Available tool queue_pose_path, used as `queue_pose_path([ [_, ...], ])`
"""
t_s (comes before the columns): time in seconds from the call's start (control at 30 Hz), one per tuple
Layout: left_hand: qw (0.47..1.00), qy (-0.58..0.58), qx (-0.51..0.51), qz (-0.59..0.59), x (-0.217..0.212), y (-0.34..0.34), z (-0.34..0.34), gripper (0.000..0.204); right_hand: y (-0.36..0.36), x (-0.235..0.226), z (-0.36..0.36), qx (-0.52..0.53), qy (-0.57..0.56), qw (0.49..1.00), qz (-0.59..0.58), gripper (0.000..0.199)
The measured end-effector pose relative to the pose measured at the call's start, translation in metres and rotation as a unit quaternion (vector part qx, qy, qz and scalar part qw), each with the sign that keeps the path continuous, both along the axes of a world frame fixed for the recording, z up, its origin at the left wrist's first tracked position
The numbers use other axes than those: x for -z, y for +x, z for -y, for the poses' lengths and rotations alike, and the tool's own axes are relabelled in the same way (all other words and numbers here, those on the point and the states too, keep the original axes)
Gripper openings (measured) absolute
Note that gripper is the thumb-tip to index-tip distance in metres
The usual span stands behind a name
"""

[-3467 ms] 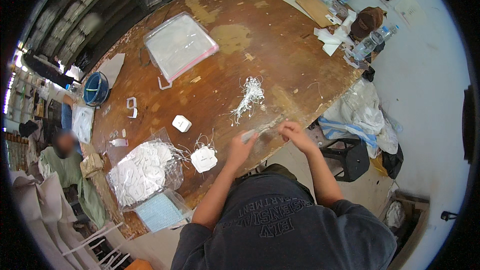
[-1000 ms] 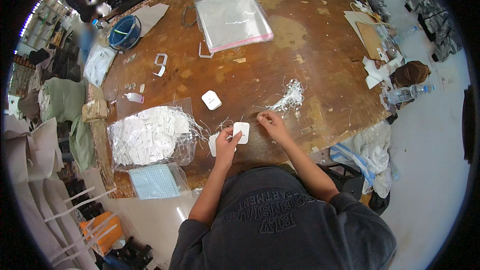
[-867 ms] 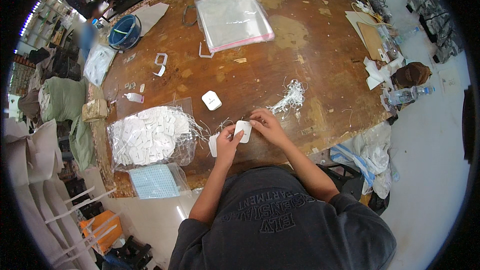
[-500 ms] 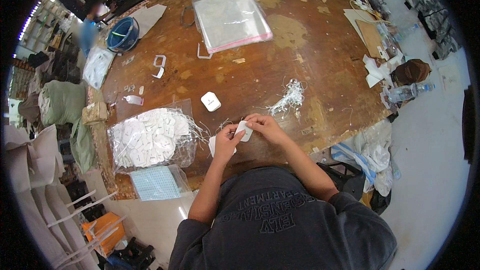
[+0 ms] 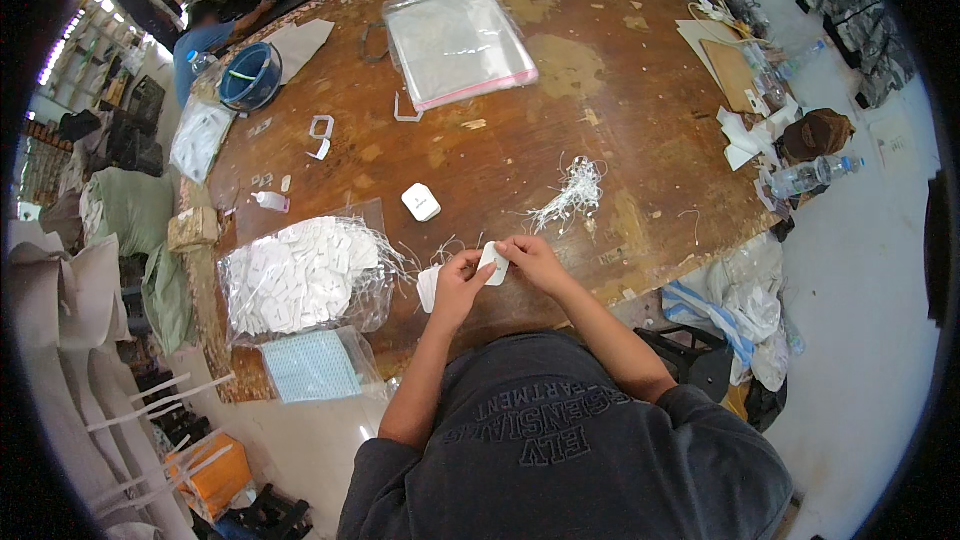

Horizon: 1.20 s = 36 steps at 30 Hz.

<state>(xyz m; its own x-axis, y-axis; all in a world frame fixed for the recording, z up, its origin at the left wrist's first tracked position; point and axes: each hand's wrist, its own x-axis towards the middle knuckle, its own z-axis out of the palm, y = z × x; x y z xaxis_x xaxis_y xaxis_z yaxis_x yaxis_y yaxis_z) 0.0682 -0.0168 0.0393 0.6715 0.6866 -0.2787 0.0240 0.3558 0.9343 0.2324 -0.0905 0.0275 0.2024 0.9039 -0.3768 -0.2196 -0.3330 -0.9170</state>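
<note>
Close to the table's near edge, both my hands are at one white paper hang tag point(image 5: 494, 264). My left hand point(image 5: 461, 280) pinches its left side, fingers closed. My right hand point(image 5: 533, 262) grips its upper right corner between thumb and fingers; whether a string runs through there is too small to tell. Beside my left hand lie more white tags point(image 5: 428, 289), partly covered by it, with thin strings above them. A neat stack of blank-edged tags point(image 5: 421, 202) sits farther up, and a tangled bunch of white tag strings point(image 5: 572, 197) lies ahead of my right hand.
Left of my hands, a clear plastic bag point(image 5: 376, 312) holds a heap of strung tags. Below it is a blue-patterned packet point(image 5: 311, 368). Clear plastic sleeves point(image 5: 460, 45) lie at the back; a blue bucket point(image 5: 250, 78) stands far left near another person. Bottles point(image 5: 800, 178) line the right edge.
The held tag has shifted slightly and stands more upright between my fingers. At the far left, the other person has moved and now stretches an arm toward the table. The view has shifted a little.
</note>
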Motion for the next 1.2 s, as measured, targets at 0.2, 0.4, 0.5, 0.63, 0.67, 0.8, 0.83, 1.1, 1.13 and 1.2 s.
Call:
queue_pose_path([
  [0.2,1.000,0.015,0.017,-0.010,0.000,-0.006,0.005,0.018,-0.012,-0.002,0.010,0.096,0.043,0.976,-0.190,0.015],
  [0.4,1.000,0.014,-0.008,-0.017,0.007,-0.013,0.014,0.017,-0.015,-0.002,0.015,0.142,0.045,0.959,-0.243,0.013],
  [0.5,0.999,0.008,-0.029,-0.024,0.016,-0.022,0.014,0.018,0.001,0.003,0.017,0.179,0.056,0.961,-0.202,0.014],
  [0.63,0.998,-0.002,-0.062,-0.019,0.027,-0.038,0.009,0.017,0.035,0.006,0.019,0.258,0.044,0.950,-0.171,0.013],
  [0.67,0.997,-0.008,-0.070,-0.022,0.029,-0.042,0.008,0.017,0.040,0.007,0.019,0.263,0.043,0.950,-0.164,0.013],
  [0.8,0.996,-0.025,-0.076,-0.025,0.034,-0.048,0.008,0.017,0.043,0.007,0.019,0.249,0.032,0.959,-0.132,0.013],
  [0.83,0.996,-0.015,-0.083,-0.027,0.036,-0.048,0.008,0.017,0.041,0.006,0.018,0.256,0.030,0.956,-0.142,0.014],
  [1.1,0.988,-0.040,-0.137,-0.053,0.048,-0.050,0.003,0.020,0.025,0.006,0.012,0.264,0.035,0.950,-0.164,0.017],
  [1.13,0.988,-0.026,-0.141,-0.055,0.050,-0.051,0.003,0.021,0.025,0.004,0.013,0.269,0.030,0.949,-0.159,0.017],
  [1.2,0.985,-0.034,-0.152,-0.073,0.053,-0.052,0.002,0.023,0.025,0.001,0.016,0.277,0.019,0.949,-0.151,0.018],
])
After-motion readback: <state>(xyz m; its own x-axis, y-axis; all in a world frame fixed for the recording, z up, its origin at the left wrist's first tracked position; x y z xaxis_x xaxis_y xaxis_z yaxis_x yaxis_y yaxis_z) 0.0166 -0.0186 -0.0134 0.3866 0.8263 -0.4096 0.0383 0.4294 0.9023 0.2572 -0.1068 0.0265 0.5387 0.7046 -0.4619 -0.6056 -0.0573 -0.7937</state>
